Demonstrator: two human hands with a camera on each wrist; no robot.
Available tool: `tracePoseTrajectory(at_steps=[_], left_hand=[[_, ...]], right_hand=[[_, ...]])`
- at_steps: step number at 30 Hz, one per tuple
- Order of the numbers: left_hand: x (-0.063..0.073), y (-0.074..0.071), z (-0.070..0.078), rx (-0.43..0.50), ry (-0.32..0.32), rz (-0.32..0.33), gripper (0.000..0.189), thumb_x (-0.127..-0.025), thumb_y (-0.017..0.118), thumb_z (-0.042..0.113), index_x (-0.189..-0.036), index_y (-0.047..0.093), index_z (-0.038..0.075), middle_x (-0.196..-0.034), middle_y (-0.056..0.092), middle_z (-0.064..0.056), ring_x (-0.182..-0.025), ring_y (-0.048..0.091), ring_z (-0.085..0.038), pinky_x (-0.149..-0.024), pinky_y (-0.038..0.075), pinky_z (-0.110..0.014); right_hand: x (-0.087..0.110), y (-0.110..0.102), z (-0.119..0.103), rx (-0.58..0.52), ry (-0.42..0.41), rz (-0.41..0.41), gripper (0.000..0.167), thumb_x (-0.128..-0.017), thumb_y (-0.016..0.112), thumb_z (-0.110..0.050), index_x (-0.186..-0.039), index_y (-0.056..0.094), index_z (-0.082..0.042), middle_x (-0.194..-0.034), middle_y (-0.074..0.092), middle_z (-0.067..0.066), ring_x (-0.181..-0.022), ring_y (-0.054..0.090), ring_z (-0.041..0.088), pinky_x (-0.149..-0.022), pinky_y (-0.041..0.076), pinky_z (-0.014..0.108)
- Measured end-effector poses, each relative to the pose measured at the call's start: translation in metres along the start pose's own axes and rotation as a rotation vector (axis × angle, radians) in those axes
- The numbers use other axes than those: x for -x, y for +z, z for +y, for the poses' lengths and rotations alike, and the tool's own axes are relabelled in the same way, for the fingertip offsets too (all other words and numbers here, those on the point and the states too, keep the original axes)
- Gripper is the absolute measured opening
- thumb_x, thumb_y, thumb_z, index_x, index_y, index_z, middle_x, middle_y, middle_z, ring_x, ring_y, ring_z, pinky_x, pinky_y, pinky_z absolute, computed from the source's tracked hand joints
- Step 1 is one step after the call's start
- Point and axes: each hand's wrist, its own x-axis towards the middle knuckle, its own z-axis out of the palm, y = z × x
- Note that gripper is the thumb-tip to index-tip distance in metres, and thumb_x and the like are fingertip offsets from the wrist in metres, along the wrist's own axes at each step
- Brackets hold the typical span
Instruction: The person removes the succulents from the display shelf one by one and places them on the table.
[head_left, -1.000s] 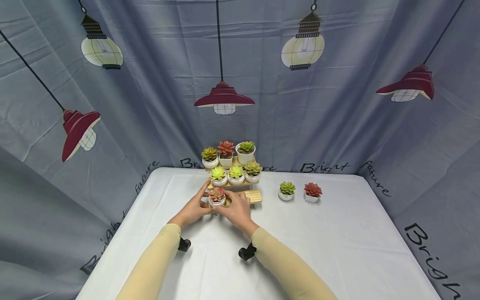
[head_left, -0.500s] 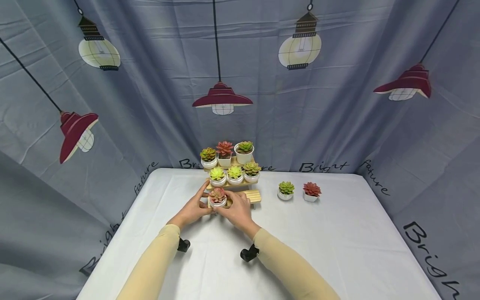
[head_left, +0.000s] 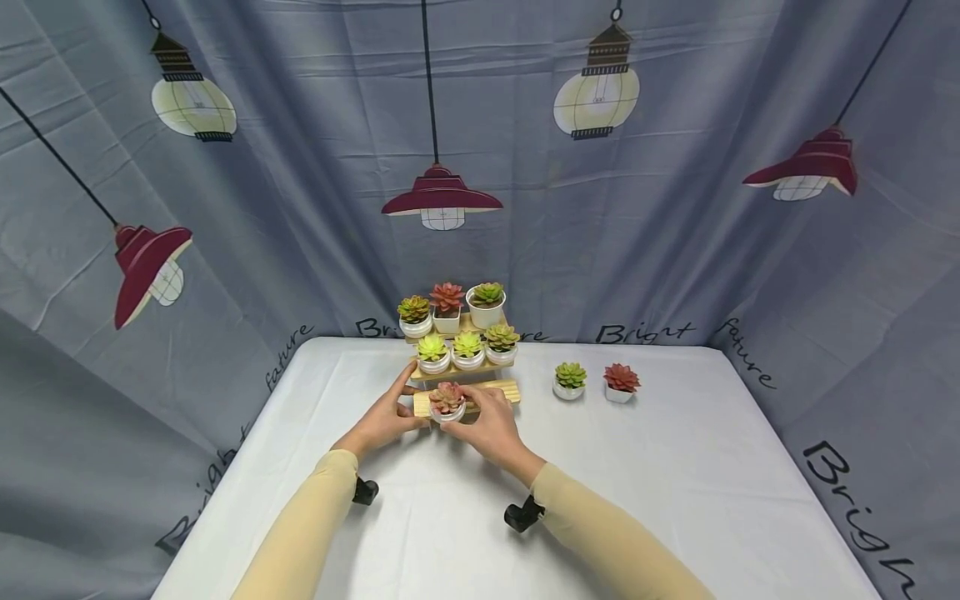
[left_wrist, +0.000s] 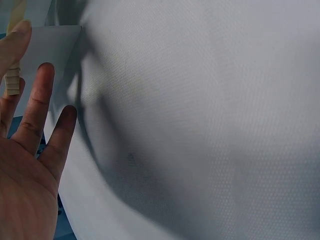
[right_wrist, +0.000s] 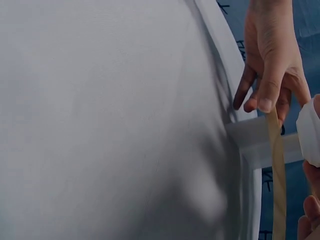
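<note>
A tiered wooden stand bears potted succulents on its upper two levels. At the lowest level, my right hand pinches a pink succulent in a white pot between thumb and fingers. The pot is at the front of the slats; whether it touches them I cannot tell. My left hand grips the left end of that level. In the right wrist view the left thumb lies on the end of the wooden slat, and the white pot shows at the right edge. The left wrist view shows two left fingers extended.
To the right of the stand, a green succulent and a red succulent stand in white pots on the white tablecloth. A grey-blue curtain hangs behind the table.
My right hand has shifted right and slightly towards me with the pink succulent, away from the left end of the lowest level. My left hand stays at that end.
</note>
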Motion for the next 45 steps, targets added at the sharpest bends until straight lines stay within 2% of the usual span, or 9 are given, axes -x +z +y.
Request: tracePoseTrajectory(at_steps=[9,15,18,25,30,39,45], left_hand=[[0.000,-0.001,0.003,0.002,-0.007,-0.003,0.114,-0.086,0.085,0.013,-0.164,0.009,0.046,-0.147,0.045,-0.020,-0.084,0.065,-0.021,-0.069,0.055,-0.035],[-0.001,-0.001,0.004,0.005,0.004,-0.010,0.113,-0.088,0.084,0.011,-0.164,0.008,0.045,-0.149,0.043,-0.022,-0.083,0.064,-0.021,-0.066,0.054,-0.034],[-0.001,-0.001,0.004,0.006,0.011,-0.007,0.113,-0.088,0.084,0.011,-0.165,0.008,0.043,-0.148,0.044,-0.022,-0.087,0.065,-0.021,-0.068,0.055,-0.035],[0.000,-0.001,0.004,0.004,0.026,0.007,0.112,-0.086,0.084,0.010,-0.165,0.010,0.041,-0.144,0.047,-0.019,-0.106,0.060,-0.026,-0.090,0.054,-0.044],[-0.001,-0.001,0.003,0.026,0.054,-0.008,0.112,-0.087,0.083,0.008,-0.166,0.008,0.037,-0.147,0.044,-0.023,-0.116,0.054,-0.029,-0.105,0.048,-0.051],[0.000,0.001,0.006,0.021,0.042,-0.003,0.112,-0.088,0.083,0.010,-0.165,0.008,0.038,-0.149,0.043,-0.021,-0.135,0.046,-0.039,-0.118,0.037,-0.053],[0.000,0.002,0.005,0.014,0.025,0.002,0.114,-0.087,0.084,0.012,-0.166,0.005,0.037,-0.151,0.044,-0.021,-0.139,0.043,-0.040,-0.120,0.035,-0.050]], right_hand=[[0.014,-0.026,0.010,-0.017,0.011,0.015,0.076,-0.078,0.088,-0.049,-0.143,0.061,-0.019,-0.133,0.060,0.007,-0.124,0.049,0.031,-0.099,0.047,0.054],[0.022,-0.041,0.016,-0.043,0.064,0.031,0.078,-0.077,0.089,-0.046,-0.144,0.060,-0.019,-0.132,0.055,0.009,-0.122,0.048,0.030,-0.098,0.048,0.052],[0.026,-0.050,0.020,-0.079,0.090,0.038,0.078,-0.077,0.090,-0.042,-0.145,0.060,-0.019,-0.133,0.054,0.009,-0.123,0.048,0.029,-0.100,0.047,0.053],[0.036,-0.073,0.033,-0.095,0.098,0.067,0.078,-0.077,0.090,-0.040,-0.144,0.060,-0.015,-0.135,0.056,0.011,-0.129,0.047,0.032,-0.106,0.045,0.056],[0.041,-0.090,0.044,-0.097,0.112,0.098,0.077,-0.078,0.090,-0.039,-0.144,0.059,-0.014,-0.136,0.056,0.013,-0.130,0.046,0.033,-0.107,0.043,0.058],[0.052,-0.119,0.066,-0.103,0.197,0.117,0.085,-0.080,0.088,-0.041,-0.151,0.051,-0.010,-0.142,0.048,0.017,-0.134,0.042,0.037,-0.110,0.040,0.059],[0.059,-0.141,0.082,-0.098,0.252,0.124,0.090,-0.082,0.086,-0.044,-0.153,0.046,-0.007,-0.148,0.044,0.020,-0.140,0.034,0.038,-0.112,0.037,0.061]])
